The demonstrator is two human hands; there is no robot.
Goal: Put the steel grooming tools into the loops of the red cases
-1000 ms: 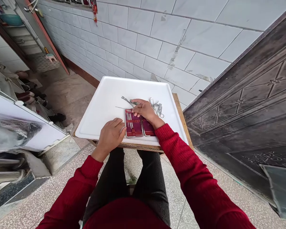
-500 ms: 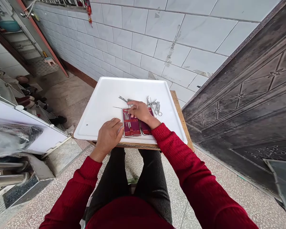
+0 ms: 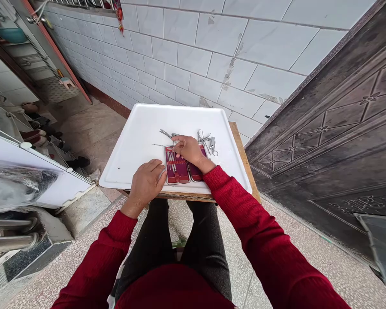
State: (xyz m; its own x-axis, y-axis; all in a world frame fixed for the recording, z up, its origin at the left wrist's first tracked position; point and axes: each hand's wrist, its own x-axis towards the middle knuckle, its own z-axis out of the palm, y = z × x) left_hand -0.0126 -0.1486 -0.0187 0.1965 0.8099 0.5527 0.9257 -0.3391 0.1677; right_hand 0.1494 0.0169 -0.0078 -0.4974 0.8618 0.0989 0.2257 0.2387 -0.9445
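A red manicure case (image 3: 182, 177) lies unfolded on the white tray (image 3: 131, 141). Slim metal manicure tools (image 3: 173, 161) sit under the loops in its left half. My right hand (image 3: 191, 150) is over the case's upper part, its thumb and fingers drawn together; whatever they may grip there is hidden. Resting on the tray, my left hand (image 3: 147, 180) has its fingers stretched out, with the tips near the case's left edge. Beyond my right hand lie scissors (image 3: 165, 133), partly covered, and a thin metal tool (image 3: 157, 145).
Right of the case lie cuticle nippers (image 3: 203, 136) and a nail clipper (image 3: 212, 143). A wooden tabletop (image 3: 244, 159) shows under the tray. Behind stands a tiled wall (image 3: 186, 56), with a dark carved door (image 3: 324, 128) to the right.
My right hand has barely shifted over the case. My left hand and the tools on the tray stay where they were.
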